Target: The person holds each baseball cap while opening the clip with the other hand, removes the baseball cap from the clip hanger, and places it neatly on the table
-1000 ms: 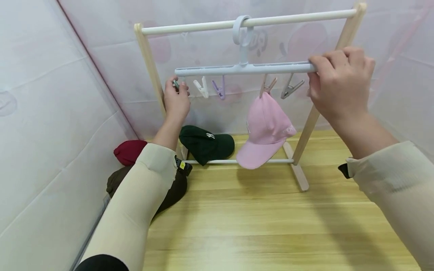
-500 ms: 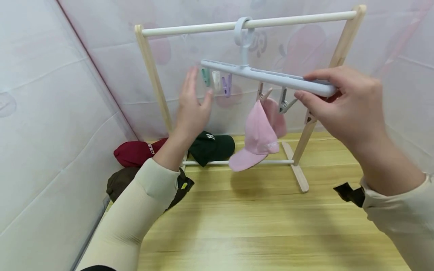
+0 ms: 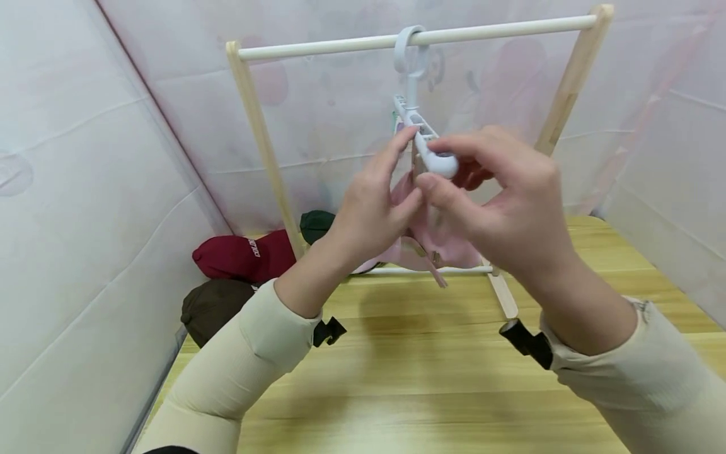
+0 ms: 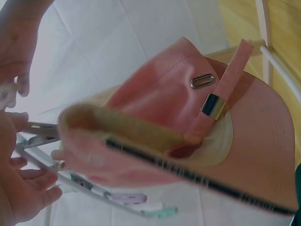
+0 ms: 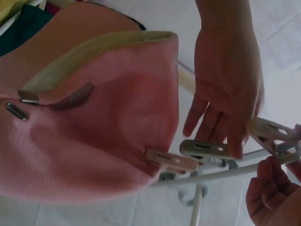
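1. 1 pale blue plastic clip hanger [image 3: 422,135] hangs by its ring hook from the white top rail of 1 wooden drying rack [image 3: 252,126]. It is turned end-on to the head camera, so its near end points at the person.
2. The right hand [image 3: 499,202] pinches that near end of the hanger between thumb and curled forefinger; its other fingers are loosely bent beneath.
3. The left hand [image 3: 371,205] is raised just beside the right hand, its fingers [image 5: 235,136] straight and relaxed. In the right wrist view the fingertips touch 1 beige plastic clip [image 5: 204,148] under the hanger bar. They grip nothing.
4. 1 pink fabric baseball cap [image 5: 94,132] hangs from 1 pink clip [image 5: 171,161] on the hanger, directly below both hands. Its cream sweatband and its back strap with a metal buckle [image 4: 211,104] face the left wrist camera.
5. The wrist views together show about 6 clips along the bar, among them 1 lilac clip [image 4: 127,197] and 1 mint green clip [image 4: 164,213].
6. 3 more caps lie on the yellow wooden desk [image 3: 408,378] at the left foot of the rack: 1 dark red cap [image 3: 244,255], 1 brown cap [image 3: 212,306] in front of it, and 1 dark green cap [image 3: 317,226], partly hidden behind the left arm.
7. White quilted cloth [image 3: 85,189] closes in the scene on the left and behind the rack.
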